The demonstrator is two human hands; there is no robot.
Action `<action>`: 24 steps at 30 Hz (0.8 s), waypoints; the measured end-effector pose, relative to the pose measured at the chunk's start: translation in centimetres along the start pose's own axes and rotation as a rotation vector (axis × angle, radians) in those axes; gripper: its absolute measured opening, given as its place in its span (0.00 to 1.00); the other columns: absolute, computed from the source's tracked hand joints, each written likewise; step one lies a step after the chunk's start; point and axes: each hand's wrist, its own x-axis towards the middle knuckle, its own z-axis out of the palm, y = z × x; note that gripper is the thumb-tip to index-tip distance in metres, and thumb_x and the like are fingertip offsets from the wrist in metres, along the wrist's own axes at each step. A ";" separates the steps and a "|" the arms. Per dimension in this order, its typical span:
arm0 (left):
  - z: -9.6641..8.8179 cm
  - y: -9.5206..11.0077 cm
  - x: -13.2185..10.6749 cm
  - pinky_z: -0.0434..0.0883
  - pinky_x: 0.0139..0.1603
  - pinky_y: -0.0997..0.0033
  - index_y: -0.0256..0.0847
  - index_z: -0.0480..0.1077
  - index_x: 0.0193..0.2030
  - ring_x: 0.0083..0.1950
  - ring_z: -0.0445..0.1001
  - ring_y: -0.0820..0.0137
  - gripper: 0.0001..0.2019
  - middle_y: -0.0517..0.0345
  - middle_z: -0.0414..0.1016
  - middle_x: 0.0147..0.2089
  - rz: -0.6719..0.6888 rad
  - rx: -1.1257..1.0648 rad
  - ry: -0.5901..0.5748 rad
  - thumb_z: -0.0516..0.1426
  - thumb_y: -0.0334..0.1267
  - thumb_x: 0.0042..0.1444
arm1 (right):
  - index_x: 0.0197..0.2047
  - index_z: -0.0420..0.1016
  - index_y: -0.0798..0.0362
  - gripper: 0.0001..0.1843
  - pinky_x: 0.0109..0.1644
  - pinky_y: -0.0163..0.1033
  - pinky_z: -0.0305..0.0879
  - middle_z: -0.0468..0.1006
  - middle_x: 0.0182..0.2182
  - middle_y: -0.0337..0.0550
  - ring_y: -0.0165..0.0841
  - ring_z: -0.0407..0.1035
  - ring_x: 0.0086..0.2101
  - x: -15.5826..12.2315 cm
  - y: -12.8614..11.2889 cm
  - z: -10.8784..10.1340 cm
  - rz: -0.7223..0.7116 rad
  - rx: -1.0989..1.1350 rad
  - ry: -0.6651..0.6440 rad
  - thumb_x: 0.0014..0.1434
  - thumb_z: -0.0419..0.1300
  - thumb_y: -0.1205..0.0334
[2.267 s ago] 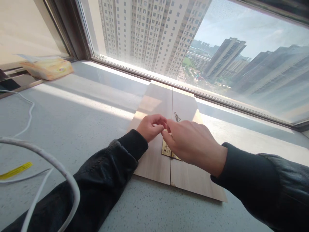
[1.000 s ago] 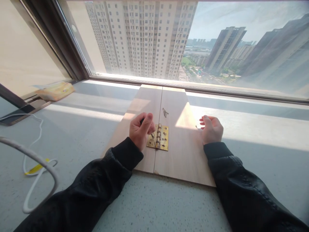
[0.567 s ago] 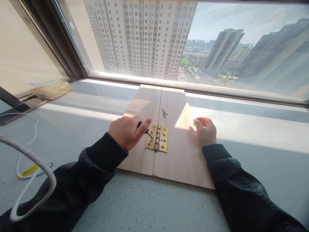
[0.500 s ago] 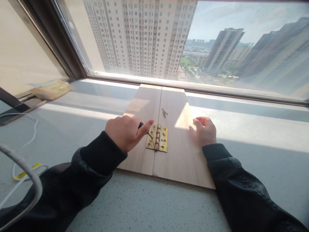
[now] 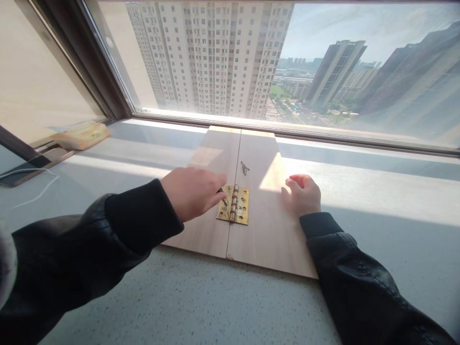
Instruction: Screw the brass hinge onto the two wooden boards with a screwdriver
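In the head view, the left hand (image 5: 194, 194) grips a partly hidden screwdriver (image 5: 224, 201) at the hinge (image 5: 233, 206), which straddles two boards (image 5: 269, 235). The right hand (image 5: 304, 195) pinches, contents unclear. The metal hinge seems stiff, sturdy; best held by its edges.

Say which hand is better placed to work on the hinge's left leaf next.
Probably the left hand: it holds a dark tool angled toward the left leaf of the hinge. The right hand is farther off, by the right board's outer edge.
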 end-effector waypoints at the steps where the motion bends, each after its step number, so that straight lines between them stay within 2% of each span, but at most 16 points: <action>1: -0.1 -0.2 0.1 0.52 0.24 0.72 0.40 0.65 0.35 0.29 0.69 0.66 0.16 0.53 0.73 0.31 -0.035 -0.017 -0.014 0.44 0.48 0.60 | 0.48 0.68 0.56 0.16 0.43 0.46 0.68 0.72 0.44 0.45 0.33 0.69 0.40 0.0 0.1 0.0 0.001 0.000 -0.002 0.60 0.56 0.56; 3: 0.0 -0.4 0.1 0.53 0.24 0.72 0.39 0.66 0.30 0.26 0.67 0.68 0.21 0.54 0.71 0.27 -0.110 -0.080 -0.030 0.43 0.54 0.59 | 0.48 0.68 0.56 0.16 0.43 0.45 0.68 0.72 0.44 0.45 0.33 0.69 0.40 0.0 0.2 0.0 0.001 0.000 -0.006 0.60 0.56 0.56; 6: 0.3 -0.5 -0.2 0.53 0.22 0.72 0.38 0.65 0.22 0.22 0.63 0.70 0.32 0.53 0.68 0.22 -0.247 -0.097 -0.073 0.36 0.62 0.57 | 0.48 0.68 0.56 0.16 0.43 0.45 0.68 0.72 0.44 0.45 0.33 0.69 0.40 0.0 0.2 0.1 -0.001 -0.006 -0.011 0.60 0.56 0.56; 8: 0.7 -0.5 -0.4 0.51 0.22 0.72 0.38 0.66 0.20 0.21 0.62 0.70 0.35 0.52 0.67 0.20 -0.289 -0.065 -0.095 0.33 0.63 0.56 | 0.48 0.68 0.56 0.16 0.43 0.45 0.68 0.72 0.43 0.45 0.33 0.69 0.40 0.0 0.1 0.1 -0.001 -0.013 -0.012 0.60 0.56 0.56; 12: 0.9 -0.3 -0.3 0.50 0.23 0.72 0.38 0.67 0.22 0.22 0.62 0.70 0.31 0.52 0.68 0.21 -0.180 -0.025 -0.079 0.37 0.58 0.59 | 0.47 0.69 0.56 0.15 0.43 0.45 0.68 0.72 0.43 0.45 0.33 0.69 0.40 0.0 -0.1 0.1 -0.007 -0.020 -0.018 0.60 0.56 0.56; 18: 0.1 0.3 0.5 0.49 0.22 0.72 0.36 0.68 0.24 0.21 0.61 0.71 0.26 0.53 0.68 0.21 -0.012 0.067 -0.106 0.41 0.51 0.61 | 0.47 0.69 0.56 0.15 0.43 0.45 0.68 0.73 0.43 0.45 0.33 0.70 0.39 -0.2 -0.2 0.0 0.003 -0.032 -0.023 0.60 0.56 0.56; 24: -0.2 -0.4 1.0 0.50 0.22 0.72 0.37 0.67 0.27 0.23 0.63 0.72 0.19 0.54 0.70 0.24 0.171 0.096 -0.130 0.47 0.47 0.61 | 0.47 0.69 0.56 0.15 0.43 0.45 0.68 0.73 0.43 0.45 0.33 0.69 0.40 -0.2 -0.4 0.0 0.018 -0.052 -0.031 0.60 0.56 0.56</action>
